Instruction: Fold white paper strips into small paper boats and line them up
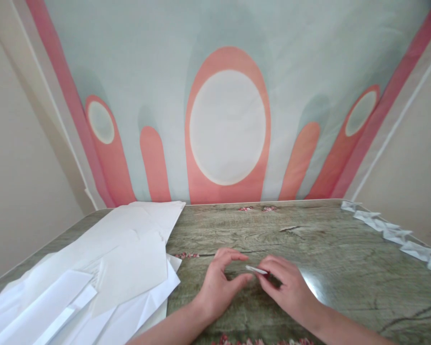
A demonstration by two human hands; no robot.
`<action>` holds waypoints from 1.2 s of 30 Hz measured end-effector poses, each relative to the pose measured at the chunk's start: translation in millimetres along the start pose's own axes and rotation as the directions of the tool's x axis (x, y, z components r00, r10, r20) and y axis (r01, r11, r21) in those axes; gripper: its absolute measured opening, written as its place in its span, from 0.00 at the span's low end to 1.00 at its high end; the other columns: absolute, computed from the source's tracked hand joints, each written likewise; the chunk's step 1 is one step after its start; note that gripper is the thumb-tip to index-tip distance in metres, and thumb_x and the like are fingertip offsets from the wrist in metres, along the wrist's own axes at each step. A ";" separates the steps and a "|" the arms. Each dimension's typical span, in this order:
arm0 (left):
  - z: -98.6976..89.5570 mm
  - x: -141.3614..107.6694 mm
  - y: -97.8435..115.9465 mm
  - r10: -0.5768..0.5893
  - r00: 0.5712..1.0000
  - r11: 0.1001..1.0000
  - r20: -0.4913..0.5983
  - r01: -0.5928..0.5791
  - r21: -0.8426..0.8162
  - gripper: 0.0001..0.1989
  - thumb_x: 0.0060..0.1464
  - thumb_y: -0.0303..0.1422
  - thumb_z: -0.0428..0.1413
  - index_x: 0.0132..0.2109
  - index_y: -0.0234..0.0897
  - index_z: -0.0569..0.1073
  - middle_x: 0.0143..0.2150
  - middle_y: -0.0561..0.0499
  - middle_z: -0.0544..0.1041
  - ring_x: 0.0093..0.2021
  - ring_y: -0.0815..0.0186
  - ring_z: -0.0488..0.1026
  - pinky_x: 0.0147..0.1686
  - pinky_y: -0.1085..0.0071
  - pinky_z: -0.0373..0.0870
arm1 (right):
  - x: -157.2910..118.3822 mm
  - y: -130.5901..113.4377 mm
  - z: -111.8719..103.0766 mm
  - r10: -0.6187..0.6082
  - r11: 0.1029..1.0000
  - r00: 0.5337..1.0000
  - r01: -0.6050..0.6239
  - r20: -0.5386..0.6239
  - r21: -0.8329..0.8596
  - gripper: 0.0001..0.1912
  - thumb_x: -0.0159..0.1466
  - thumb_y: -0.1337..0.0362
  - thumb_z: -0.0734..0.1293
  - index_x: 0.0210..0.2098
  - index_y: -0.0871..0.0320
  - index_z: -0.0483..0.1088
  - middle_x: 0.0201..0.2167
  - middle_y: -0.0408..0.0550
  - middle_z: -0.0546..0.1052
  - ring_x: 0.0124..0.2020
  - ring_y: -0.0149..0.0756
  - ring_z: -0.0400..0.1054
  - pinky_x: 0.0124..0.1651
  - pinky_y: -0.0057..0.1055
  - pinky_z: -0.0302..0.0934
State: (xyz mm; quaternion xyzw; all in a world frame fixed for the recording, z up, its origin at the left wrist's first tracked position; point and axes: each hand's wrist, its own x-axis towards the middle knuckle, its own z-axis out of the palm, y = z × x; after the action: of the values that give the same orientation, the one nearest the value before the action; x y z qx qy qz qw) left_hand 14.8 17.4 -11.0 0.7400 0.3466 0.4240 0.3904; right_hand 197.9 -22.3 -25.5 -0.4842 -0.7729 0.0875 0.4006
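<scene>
A small, narrow piece of folded white paper (255, 270) is pinched between the fingertips of my right hand (285, 282), a little above the table. Its left end points toward my left hand (221, 282), whose thumb and fingers are apart in a wide curve around an open gap. My left thumb tip comes close to the paper; whether it touches cannot be made out. Left of my hands, a large spread of loose white paper sheets (136, 273) lies in overlapping layers, some of them folded.
The wood-patterned table (215, 230) reaches back to a wall hanging (165, 62) with coral arches. Along the right edge runs a row of several small folded white paper pieces (397, 235). A light reflection shows beside my right wrist.
</scene>
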 end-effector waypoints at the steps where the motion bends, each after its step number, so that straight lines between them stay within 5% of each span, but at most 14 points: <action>1: -0.2 -0.9 0.1 0.037 0.999 0.997 -0.001 -0.037 0.071 0.15 0.42 0.26 0.63 0.40 0.38 0.74 0.40 0.49 0.72 0.44 0.61 0.67 0.47 0.66 0.60 | -0.1 3.5 -0.6 -0.087 0.993 0.996 0.086 -0.010 -0.085 0.06 0.61 0.70 0.61 0.31 0.57 0.68 0.27 0.43 0.70 0.30 0.32 0.62 0.35 0.29 0.53; 5: 0.0 -4.5 -0.2 0.161 0.984 0.931 0.072 -0.176 0.321 0.12 0.44 0.24 0.62 0.37 0.39 0.73 0.36 0.51 0.73 0.41 0.62 0.67 0.43 0.67 0.60 | -1.6 11.6 -2.5 -0.237 0.918 0.971 0.237 0.039 -0.319 0.08 0.63 0.71 0.60 0.32 0.56 0.69 0.28 0.44 0.71 0.31 0.34 0.61 0.37 0.32 0.50; 13: -2.7 -3.4 -1.6 0.219 0.949 0.769 0.226 -0.311 0.558 0.02 0.51 0.29 0.59 0.31 0.39 0.73 0.31 0.54 0.73 0.36 0.65 0.67 0.38 0.68 0.58 | -5.4 11.4 3.2 -0.219 0.844 0.965 0.263 0.147 -0.468 0.09 0.65 0.69 0.59 0.30 0.57 0.68 0.29 0.45 0.69 0.33 0.36 0.59 0.38 0.34 0.49; 28: -3.3 -1.7 -4.1 0.137 0.934 0.739 0.329 -0.318 0.594 0.02 0.53 0.29 0.57 0.33 0.40 0.73 0.31 0.53 0.73 0.36 0.65 0.67 0.38 0.69 0.60 | -1.2 7.3 -2.5 -0.253 0.823 0.931 0.350 0.262 -0.449 0.15 0.67 0.67 0.55 0.27 0.59 0.66 0.26 0.45 0.67 0.30 0.36 0.57 0.36 0.34 0.49; 36: -4.3 -0.4 -5.3 0.079 0.940 0.769 0.331 -0.269 0.580 0.04 0.55 0.31 0.55 0.33 0.40 0.75 0.33 0.52 0.72 0.38 0.64 0.67 0.40 0.68 0.60 | 2.2 9.4 -10.3 -0.067 0.900 0.921 0.222 0.384 -0.375 0.10 0.65 0.67 0.59 0.31 0.56 0.70 0.28 0.42 0.69 0.32 0.33 0.60 0.37 0.32 0.51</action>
State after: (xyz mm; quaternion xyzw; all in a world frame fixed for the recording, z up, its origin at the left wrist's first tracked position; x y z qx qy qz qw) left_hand 9.9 20.7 -14.3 0.9092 0.3346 0.2097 0.1321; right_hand 211.1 -18.3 -22.4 -0.4732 -0.8685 -0.0202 0.1462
